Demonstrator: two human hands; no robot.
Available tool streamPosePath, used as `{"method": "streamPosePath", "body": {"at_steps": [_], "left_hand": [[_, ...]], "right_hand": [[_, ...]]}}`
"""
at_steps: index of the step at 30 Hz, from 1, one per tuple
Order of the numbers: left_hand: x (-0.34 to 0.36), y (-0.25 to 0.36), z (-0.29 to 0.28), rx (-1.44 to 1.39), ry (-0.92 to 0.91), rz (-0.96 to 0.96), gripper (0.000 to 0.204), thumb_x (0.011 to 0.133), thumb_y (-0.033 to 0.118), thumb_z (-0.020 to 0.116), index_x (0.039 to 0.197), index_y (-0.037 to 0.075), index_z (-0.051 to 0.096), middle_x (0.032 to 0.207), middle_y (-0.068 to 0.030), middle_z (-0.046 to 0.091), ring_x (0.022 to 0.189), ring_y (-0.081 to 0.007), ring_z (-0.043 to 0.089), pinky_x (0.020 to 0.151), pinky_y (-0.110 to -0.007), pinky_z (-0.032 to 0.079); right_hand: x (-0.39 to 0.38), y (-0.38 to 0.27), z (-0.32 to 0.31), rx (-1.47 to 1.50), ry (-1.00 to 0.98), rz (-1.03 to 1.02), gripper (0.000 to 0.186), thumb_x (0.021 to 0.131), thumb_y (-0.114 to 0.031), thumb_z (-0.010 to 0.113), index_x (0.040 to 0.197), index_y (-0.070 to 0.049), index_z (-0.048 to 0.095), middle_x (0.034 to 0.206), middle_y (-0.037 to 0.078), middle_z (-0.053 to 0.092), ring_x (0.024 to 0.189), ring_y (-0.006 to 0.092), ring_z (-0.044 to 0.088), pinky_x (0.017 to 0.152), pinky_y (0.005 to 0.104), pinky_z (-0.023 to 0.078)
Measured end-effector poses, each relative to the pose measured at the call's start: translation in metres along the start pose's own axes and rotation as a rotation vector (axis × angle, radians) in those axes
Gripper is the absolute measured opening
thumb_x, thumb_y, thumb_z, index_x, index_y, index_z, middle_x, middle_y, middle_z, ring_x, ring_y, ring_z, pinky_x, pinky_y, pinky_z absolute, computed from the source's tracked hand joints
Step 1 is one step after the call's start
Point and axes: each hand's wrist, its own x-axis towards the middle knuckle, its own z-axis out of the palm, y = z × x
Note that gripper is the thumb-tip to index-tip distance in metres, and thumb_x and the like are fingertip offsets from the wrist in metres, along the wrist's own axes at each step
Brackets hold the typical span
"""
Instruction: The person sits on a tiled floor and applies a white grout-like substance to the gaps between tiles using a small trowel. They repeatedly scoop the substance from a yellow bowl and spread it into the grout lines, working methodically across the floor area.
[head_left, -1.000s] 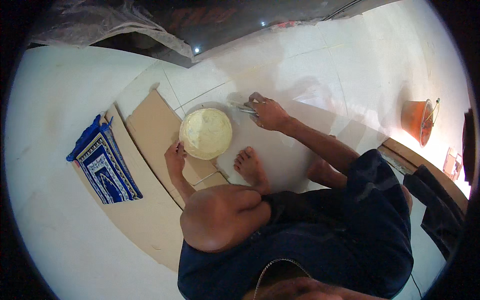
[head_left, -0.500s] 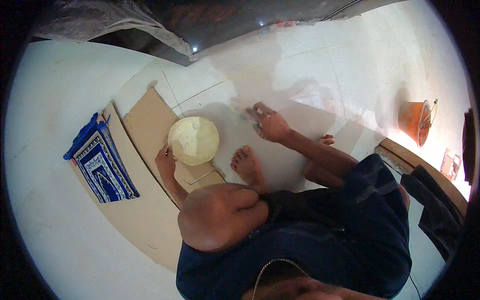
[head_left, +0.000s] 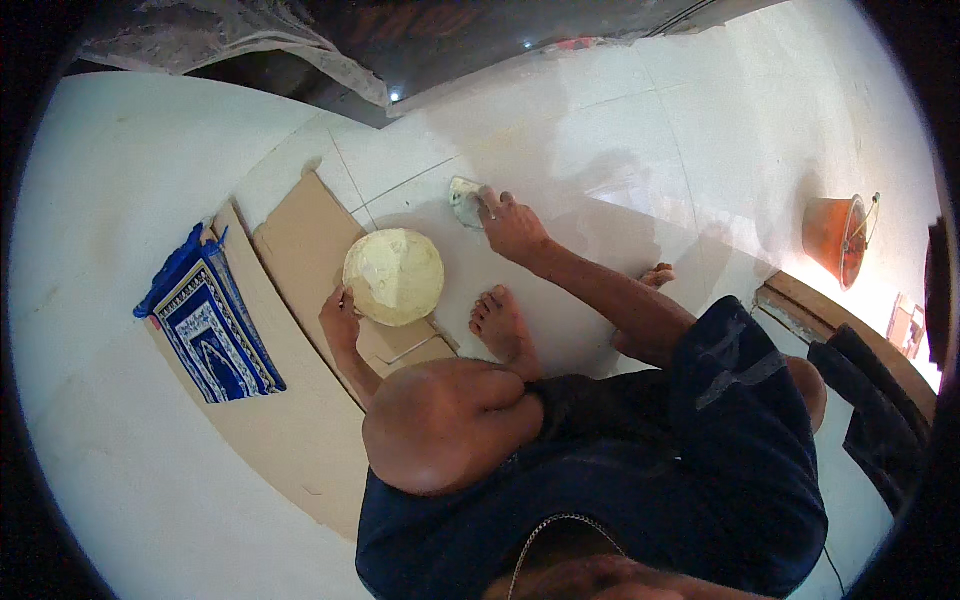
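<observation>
A round bowl [head_left: 441, 285] filled with pale yellow paste [head_left: 385, 268] sits directly beside the left hand [head_left: 341, 318], above and to its right. The fingers of that hand are curled in at the bowl's lower left edge, pinching the rim; the fingertips are partly hidden. Whether the bowl rests on the cardboard or is held just above it, I cannot tell. The paste lies unevenly, with a ridge down the middle.

The right hand [head_left: 510, 226] is closed around a flat scraper [head_left: 463, 196], its fingers bent over the near side. The blade, smeared with pale paste, points away to the left of the hand, near the bowl but apart from it, over the white tiled floor [head_left: 620, 120].

Flattened cardboard [head_left: 310, 440] extends under and around the left hand, and a folded blue patterned prayer mat [head_left: 218, 335] lies on it, left of that hand. Below the right hand and just right of the bowl is a bare foot [head_left: 502, 325].

Well to the right of the right hand stands an orange bucket [head_left: 828, 240] with a wire handle; nearer the person lies a dark cloth [head_left: 872, 405]. Beyond both hands are a dark panel [head_left: 470, 60] and crumpled clear plastic sheeting [head_left: 190, 38].
</observation>
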Motion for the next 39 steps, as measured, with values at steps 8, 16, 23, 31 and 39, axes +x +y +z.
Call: {"method": "streamPosePath", "body": {"at_steps": [8,16,23,31,39], "left_hand": [[-0.009,0.002,0.0,-0.052,0.05,0.052,0.027,0.091,0.016,0.054,0.11,-0.001,0.063,0.09,-0.0175,0.066,0.074,-0.0219,0.065,0.057,-0.033,0.055],[-0.005,-0.004,0.006,-0.002,0.092,0.072,0.03,0.09,0.018,0.054,0.114,0.001,0.061,0.087,-0.0204,0.066,0.068,-0.0232,0.066,0.058,-0.035,0.052],[0.001,0.004,0.006,0.054,0.118,0.202,0.03,0.09,0.018,0.055,0.114,0.0,0.061,0.091,-0.019,0.066,0.069,-0.0235,0.064,0.061,-0.036,0.051],[0.016,-0.036,0.021,0.055,0.099,0.196,0.034,0.089,0.027,0.052,0.116,0.007,0.059,0.103,-0.0133,0.063,0.085,-0.0243,0.061,0.074,-0.038,0.048],[-0.002,0.018,0.001,-0.063,0.058,0.147,0.03,0.091,0.018,0.053,0.113,-0.001,0.061,0.094,-0.0189,0.066,0.074,-0.0255,0.064,0.065,-0.035,0.051]], "right_hand": [[-0.006,-0.007,-0.014,0.315,-0.174,0.018,0.053,0.071,-0.015,0.064,0.121,-0.003,0.052,0.117,0.018,0.045,0.095,0.0324,0.057,0.072,0.0385,0.055],[-0.028,-0.033,-0.02,0.171,0.054,-0.301,0.05,0.078,-0.014,0.059,0.127,-0.012,0.05,0.129,0.012,0.044,0.108,0.0342,0.053,0.078,0.0399,0.054],[-0.046,0.007,-0.022,0.148,-0.154,-0.406,0.05,0.079,-0.013,0.057,0.129,-0.014,0.048,0.129,0.01,0.046,0.114,0.0315,0.048,0.084,0.0401,0.052],[-0.028,0.062,-0.034,0.327,0.179,0.366,0.06,0.071,-0.006,0.065,0.128,-0.009,0.049,0.113,0.014,0.046,0.097,0.0335,0.056,0.075,0.0402,0.051],[-0.013,0.034,-0.021,0.23,0.045,0.353,0.063,0.07,-0.013,0.066,0.128,-0.004,0.043,0.117,0.014,0.041,0.098,0.0326,0.054,0.075,0.041,0.054]]}}
